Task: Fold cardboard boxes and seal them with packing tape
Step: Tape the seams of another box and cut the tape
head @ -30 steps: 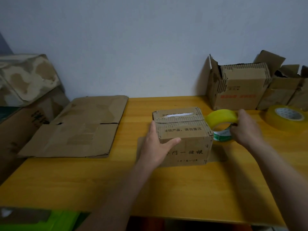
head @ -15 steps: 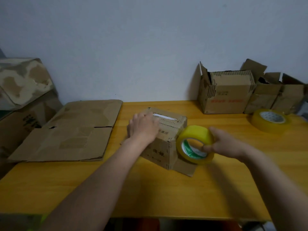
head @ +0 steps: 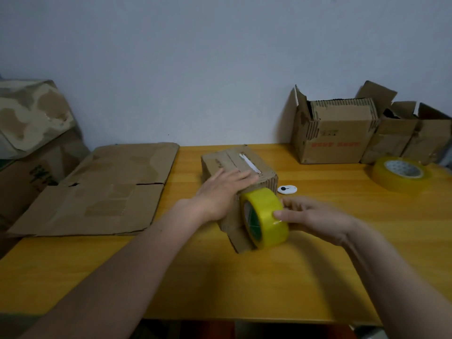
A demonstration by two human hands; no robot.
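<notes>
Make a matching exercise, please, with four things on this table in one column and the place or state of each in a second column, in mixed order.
Things:
1. roll of tape
2. second tape roll
3. flattened cardboard
4. small box

Places or states:
A. lies flat on the table's left part
B. under the left hand
C. held upright by the right hand
D. lies flat at the far right

Pairs: 1-C, 2-D, 3-A, 4-B

Dim, soft, perhaps slightly motion-blurred view.
</notes>
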